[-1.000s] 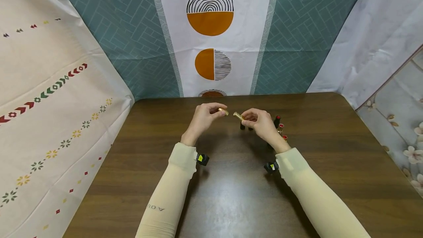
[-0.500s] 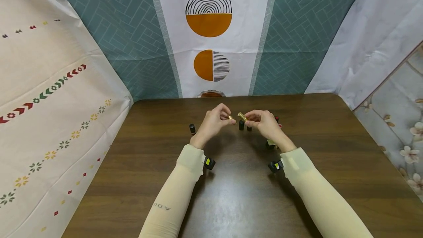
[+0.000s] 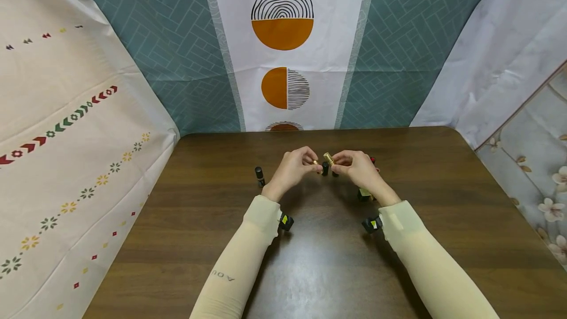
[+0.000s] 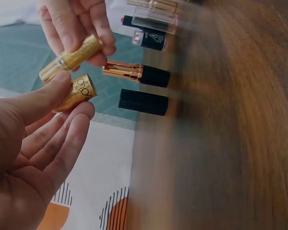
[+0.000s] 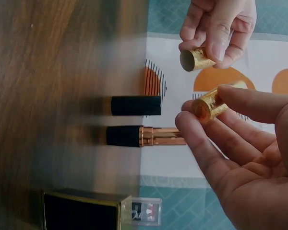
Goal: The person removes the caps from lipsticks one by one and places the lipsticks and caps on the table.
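My left hand (image 3: pixel 296 169) pinches a gold lipstick cap (image 5: pixel 196 58) between thumb and fingers; its hollow end shows in the right wrist view. My right hand (image 3: pixel 358 169) holds a gold lipstick tube (image 4: pixel 72 57), tilted, with its bare gold end sticking out past the fingertips. Cap and tube are close together above the table, and overlap at their edges in the left wrist view. Beyond them stand a black cylinder (image 4: pixel 143 102) and a rose-gold lipstick with a black base (image 4: pixel 155 76), both upright on the table.
A black tube (image 3: pixel 259 176) stands left of my left wrist on the brown table (image 3: pixel 310 260). A black box with gold edges (image 5: pixel 81 211) and a small clear-topped item (image 5: pixel 146 211) are near my right wrist. More lipsticks are partly hidden behind my right hand.
My left hand has moved right with the cap, closing the gap to the tube. My right hand has shifted slightly right. The black tube at the left has come into view.
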Demonstrator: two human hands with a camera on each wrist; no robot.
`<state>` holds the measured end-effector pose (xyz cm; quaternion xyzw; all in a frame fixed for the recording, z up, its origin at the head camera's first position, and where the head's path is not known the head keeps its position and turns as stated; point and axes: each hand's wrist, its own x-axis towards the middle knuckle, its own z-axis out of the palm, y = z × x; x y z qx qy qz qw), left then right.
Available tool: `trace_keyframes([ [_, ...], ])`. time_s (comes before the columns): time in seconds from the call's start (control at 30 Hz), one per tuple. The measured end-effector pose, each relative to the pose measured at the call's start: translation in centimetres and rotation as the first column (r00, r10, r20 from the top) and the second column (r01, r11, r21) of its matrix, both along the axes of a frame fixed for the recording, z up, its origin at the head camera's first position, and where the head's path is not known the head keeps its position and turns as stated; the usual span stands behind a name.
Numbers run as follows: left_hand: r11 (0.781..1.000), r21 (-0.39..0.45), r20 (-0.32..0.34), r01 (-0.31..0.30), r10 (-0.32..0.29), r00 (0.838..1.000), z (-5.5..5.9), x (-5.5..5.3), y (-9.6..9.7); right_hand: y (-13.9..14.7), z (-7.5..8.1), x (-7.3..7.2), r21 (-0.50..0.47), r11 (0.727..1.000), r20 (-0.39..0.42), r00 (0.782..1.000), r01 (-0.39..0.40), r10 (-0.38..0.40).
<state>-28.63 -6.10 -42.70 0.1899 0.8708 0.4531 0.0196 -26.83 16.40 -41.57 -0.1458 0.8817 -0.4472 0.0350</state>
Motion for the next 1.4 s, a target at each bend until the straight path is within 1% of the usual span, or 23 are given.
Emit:
trace_keyframes([
  [0.2, 0.998, -0.046, -0.023, 0.033, -0.034, 0.999, -0.6, -0.2, 0.7, 0.1, -0.4, -0.2, 0.068, 0.998, 0.017, 1.000, -0.007, 0.006],
  [0.4, 0.995, -0.070, 0.008, 0.065, -0.064, 0.998, -1.2, 0.0, 1.6, 0.0, -0.4, -0.2, 0.161, 0.987, -0.001, 1.000, -0.013, 0.013],
  [0.6, 0.987, -0.136, -0.009, 0.086, -0.088, 0.996, -1.7, 0.1, 2.1, -0.1, -0.4, -0.2, 0.210, 0.978, 0.005, 1.000, -0.010, 0.009],
  [0.77, 0.979, -0.172, 0.001, 0.112, -0.113, 0.994, -2.1, 0.0, 2.5, -0.3, -0.5, -0.3, 0.260, 0.965, 0.006, 1.000, -0.018, 0.017],
  [0.97, 0.974, -0.197, -0.011, 0.115, -0.120, 0.993, -2.4, 0.0, 3.0, -0.7, -0.8, -0.3, 0.315, 0.949, 0.030, 1.000, -0.004, -0.006],
  [1.07, 0.973, -0.207, -0.016, 0.105, -0.111, 0.994, -2.4, 0.1, 3.1, -0.9, -0.9, -0.2, 0.342, 0.940, 0.056, 0.998, 0.002, -0.022],
  [1.2, 0.969, -0.226, -0.019, 0.101, -0.108, 0.994, -2.6, 0.3, 3.0, -1.1, -0.9, -0.2, 0.381, 0.924, 0.072, 0.997, 0.010, -0.041],
  [1.4, 0.962, -0.247, -0.024, 0.118, -0.127, 0.992, -2.7, 0.2, 3.3, -1.0, -0.9, -0.2, 0.403, 0.915, 0.064, 0.997, 0.005, -0.034],
])
